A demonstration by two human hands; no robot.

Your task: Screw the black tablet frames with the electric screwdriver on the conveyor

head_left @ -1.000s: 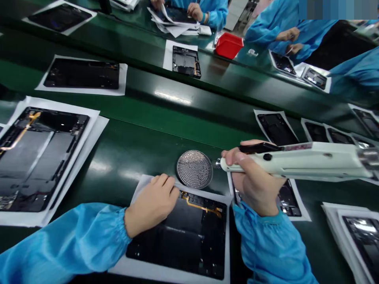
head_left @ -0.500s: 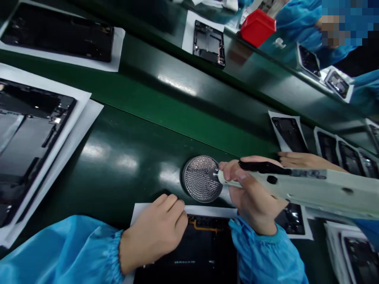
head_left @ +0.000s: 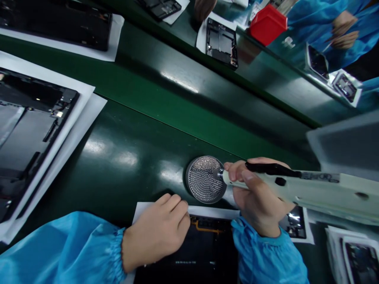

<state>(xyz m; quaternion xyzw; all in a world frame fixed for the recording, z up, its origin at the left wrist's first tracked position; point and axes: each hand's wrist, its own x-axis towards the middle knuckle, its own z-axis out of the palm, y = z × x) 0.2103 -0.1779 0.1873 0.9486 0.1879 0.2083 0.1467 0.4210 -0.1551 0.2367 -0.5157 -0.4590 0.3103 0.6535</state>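
Note:
My right hand [head_left: 257, 201] is wrapped around a white electric screwdriver [head_left: 308, 189]. Its metal tip rests over a round silver screw tray [head_left: 204, 180] full of tiny screws. My left hand [head_left: 158, 232] lies with curled fingers on the top left corner of a black tablet frame [head_left: 204, 252], which sits on a white sheet [head_left: 142, 207] at the near edge. An orange flex cable [head_left: 207, 228] shows on the frame between my hands.
A large open tablet frame on white paper [head_left: 32, 122] lies at left. More frames on paper [head_left: 220, 41] and a red bin [head_left: 268, 23] sit across the green belt [head_left: 166, 106]. Another person's hands [head_left: 343, 29] show at top right. A blurred grey tray [head_left: 346, 144] is at right.
My view shifted down and left. The screwdriver tip moved onto the screw tray. A grey tray has come in at the right and hides the frames there. My left hand stayed put.

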